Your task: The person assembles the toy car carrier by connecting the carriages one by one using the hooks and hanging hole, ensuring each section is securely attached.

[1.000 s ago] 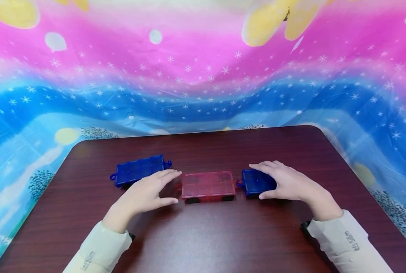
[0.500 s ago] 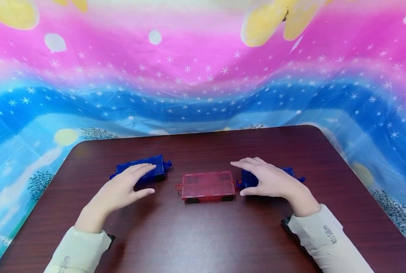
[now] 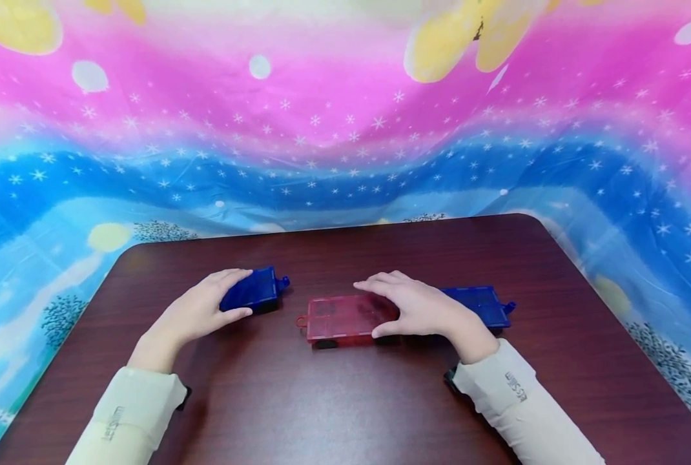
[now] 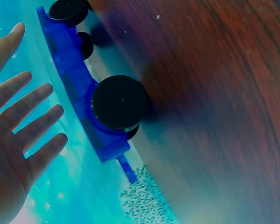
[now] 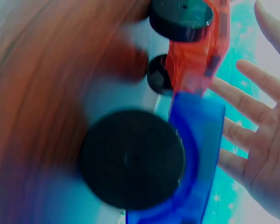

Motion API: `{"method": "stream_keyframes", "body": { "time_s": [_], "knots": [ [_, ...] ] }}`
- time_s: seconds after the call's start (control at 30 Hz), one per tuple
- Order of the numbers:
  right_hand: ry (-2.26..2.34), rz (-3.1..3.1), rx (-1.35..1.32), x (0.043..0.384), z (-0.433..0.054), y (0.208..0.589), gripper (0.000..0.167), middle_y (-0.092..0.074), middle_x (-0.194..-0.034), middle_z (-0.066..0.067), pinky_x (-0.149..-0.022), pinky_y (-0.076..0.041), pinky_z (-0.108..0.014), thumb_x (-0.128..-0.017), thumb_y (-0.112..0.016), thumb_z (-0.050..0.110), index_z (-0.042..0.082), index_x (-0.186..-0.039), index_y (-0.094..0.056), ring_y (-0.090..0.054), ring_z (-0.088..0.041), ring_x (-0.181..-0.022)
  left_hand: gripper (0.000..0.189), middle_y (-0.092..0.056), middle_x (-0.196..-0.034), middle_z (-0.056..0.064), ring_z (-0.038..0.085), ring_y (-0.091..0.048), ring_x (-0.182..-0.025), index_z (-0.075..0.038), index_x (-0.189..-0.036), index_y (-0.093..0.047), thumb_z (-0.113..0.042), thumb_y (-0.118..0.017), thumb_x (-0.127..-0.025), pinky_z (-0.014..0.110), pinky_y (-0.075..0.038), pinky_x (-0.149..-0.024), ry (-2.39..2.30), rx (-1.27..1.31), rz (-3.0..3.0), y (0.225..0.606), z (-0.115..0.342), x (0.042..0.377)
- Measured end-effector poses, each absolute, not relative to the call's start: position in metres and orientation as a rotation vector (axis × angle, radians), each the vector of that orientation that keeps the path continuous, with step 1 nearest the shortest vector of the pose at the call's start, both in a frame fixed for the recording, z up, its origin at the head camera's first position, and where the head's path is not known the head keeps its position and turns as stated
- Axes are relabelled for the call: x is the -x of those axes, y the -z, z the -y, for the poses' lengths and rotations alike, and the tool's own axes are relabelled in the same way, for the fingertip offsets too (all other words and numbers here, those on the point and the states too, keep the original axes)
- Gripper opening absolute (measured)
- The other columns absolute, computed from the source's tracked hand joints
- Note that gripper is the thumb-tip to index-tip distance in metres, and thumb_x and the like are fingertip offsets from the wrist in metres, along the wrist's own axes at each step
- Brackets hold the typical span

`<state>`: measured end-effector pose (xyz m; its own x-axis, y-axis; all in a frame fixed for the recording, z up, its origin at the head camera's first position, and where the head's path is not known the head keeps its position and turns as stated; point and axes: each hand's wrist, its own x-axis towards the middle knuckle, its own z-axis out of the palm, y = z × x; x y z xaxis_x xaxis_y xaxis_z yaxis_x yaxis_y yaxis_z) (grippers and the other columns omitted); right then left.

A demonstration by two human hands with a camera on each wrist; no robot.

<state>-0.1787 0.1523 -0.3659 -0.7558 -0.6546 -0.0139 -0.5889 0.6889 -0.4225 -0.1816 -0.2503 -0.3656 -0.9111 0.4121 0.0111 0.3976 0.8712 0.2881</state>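
Observation:
Three flat toy wagons with black wheels stand on the table. My left hand (image 3: 191,315) hovers over the left end of one blue wagon (image 3: 252,290). In the left wrist view its fingers (image 4: 32,109) are straight and apart from that wagon. My right hand (image 3: 423,310) is over the right end of the translucent red wagon (image 3: 336,316), fingers spread. It hides where the red wagon meets the second blue wagon (image 3: 479,305). The right wrist view shows the blue wagon's end close against the red one, but whether they are hooked I cannot tell.
The dark wooden table (image 3: 334,400) has rounded far corners. Behind it and at both sides hangs a pink and blue patterned cloth (image 3: 322,129). A hook (image 3: 284,282) on the left blue wagon points toward the red wagon's ring (image 3: 301,321), with a gap between them.
My right hand has moved left, from the right blue wagon to above the red wagon. My left hand has moved left, away from the red wagon and over the left blue wagon.

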Motion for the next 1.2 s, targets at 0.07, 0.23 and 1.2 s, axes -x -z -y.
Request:
{"method": "stream_keyframes", "body": {
  "time_s": [0.07,0.23,1.2],
  "knots": [
    [0.595,-2.721,1.029,0.179,-0.146,0.368,0.079,-0.047,-0.15,0.002,-0.104,-0.05,-0.046,-0.082,-0.079,0.046,0.03,-0.151,-0.043,-0.045,-0.02,-0.135,0.073,-0.045,-0.15,0.019,0.041,-0.041,-0.138,-0.009,-0.15,-0.041,-0.04,-0.07,-0.091,0.063,-0.041,-0.107,-0.461,-0.631,-2.975,0.368,0.251,0.185],
    [0.569,-2.679,1.061,0.18,-0.134,0.372,0.078,-0.049,-0.148,0.003,-0.1,-0.051,-0.046,-0.082,-0.079,0.045,0.029,-0.15,-0.044,-0.047,-0.02,-0.132,0.076,-0.043,-0.152,0.02,0.043,-0.04,-0.139,-0.009,-0.152,-0.039,-0.04,-0.071,-0.091,0.064,-0.039,-0.108,-0.492,-0.603,-2.948,0.374,0.252,0.192],
    [0.498,-2.639,1.048,0.182,-0.125,0.378,0.07,-0.049,-0.142,0.0,-0.101,-0.051,-0.043,-0.082,-0.081,0.034,0.031,-0.145,-0.051,-0.049,-0.02,-0.127,0.076,-0.047,-0.146,0.024,0.046,-0.044,-0.132,-0.01,-0.151,-0.041,-0.034,-0.076,-0.087,0.066,-0.043,-0.102,-0.454,-0.6,-2.934,0.388,0.256,0.203]
  ]
}}
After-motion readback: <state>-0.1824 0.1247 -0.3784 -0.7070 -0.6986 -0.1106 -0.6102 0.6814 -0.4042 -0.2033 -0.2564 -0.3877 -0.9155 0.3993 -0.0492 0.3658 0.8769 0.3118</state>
